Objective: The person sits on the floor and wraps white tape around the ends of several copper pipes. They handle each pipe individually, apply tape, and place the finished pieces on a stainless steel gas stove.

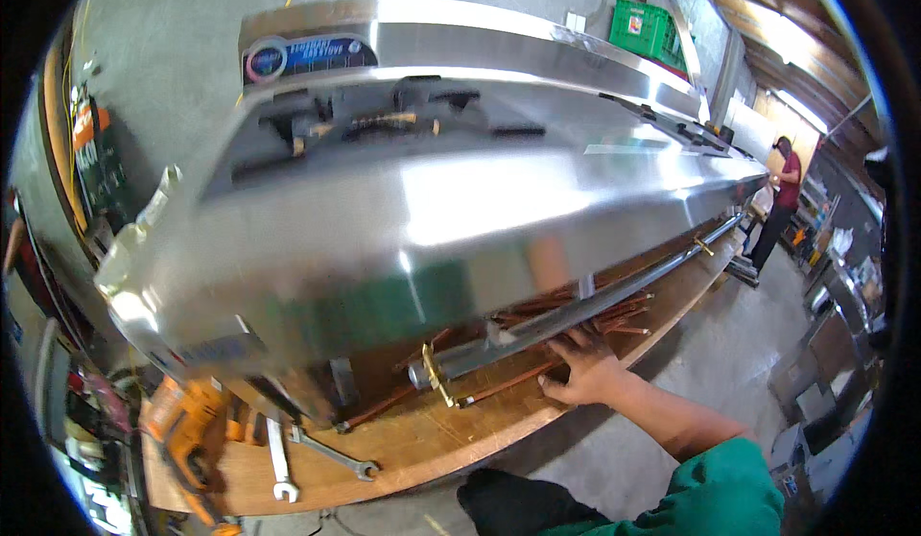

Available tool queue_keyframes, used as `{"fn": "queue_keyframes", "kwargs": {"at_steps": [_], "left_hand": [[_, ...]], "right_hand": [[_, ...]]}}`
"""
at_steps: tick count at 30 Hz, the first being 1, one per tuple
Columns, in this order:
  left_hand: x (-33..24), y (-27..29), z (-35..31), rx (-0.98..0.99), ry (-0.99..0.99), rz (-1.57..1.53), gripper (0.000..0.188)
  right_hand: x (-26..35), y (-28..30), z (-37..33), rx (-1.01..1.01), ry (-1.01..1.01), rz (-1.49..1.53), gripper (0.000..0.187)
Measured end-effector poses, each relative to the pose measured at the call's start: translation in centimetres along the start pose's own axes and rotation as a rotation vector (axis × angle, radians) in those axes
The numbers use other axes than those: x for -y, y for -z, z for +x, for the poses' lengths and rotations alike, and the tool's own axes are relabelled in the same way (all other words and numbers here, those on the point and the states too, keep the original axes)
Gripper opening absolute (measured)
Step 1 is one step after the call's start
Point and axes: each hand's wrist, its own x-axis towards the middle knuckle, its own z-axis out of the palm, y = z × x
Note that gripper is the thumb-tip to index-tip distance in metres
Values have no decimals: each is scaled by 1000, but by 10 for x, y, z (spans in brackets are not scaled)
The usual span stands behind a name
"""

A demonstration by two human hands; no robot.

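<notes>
My right hand [582,368] reaches in from the lower right in a green sleeve [724,488]. Its fingers are spread at the near side of a long grey metal pipe [537,328], with the thumb apart and nothing seen in its grasp. The fingertips meet the pipe's lower edge; whether they press on it I cannot tell. Brass valves [437,377] stick out from the pipe. Thin copper tubes [624,315] lie bundled behind and beside the hand. Above stands a large stainless steel stove [326,238] with black burner grates [384,123]. My left hand is out of view.
The wooden bench [422,454] carries an orange power drill [187,430] and two wrenches [350,461] at its near left. Far right, a person [787,190] in a dark red shirt stands by the stove's end. A green crate [648,29] sits behind the stove.
</notes>
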Motion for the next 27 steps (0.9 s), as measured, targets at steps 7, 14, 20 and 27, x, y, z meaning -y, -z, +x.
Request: {"fn": "queue_keyframes", "kwargs": {"at_steps": [7,14,20,27], "left_hand": [[-8,47,10,481,40,-361,26],[-164,225,208,269,-91,-332,28],[-178,160,320,240,-226,165,61],[-173,97,356,413,-128,138,47]], "right_hand": [[-47,43,45,543,16,136,113],[-72,27,59,609,16,420,111],[-82,2,46,457,86,472,101],[-90,15,61,501,135,694,92]]}}
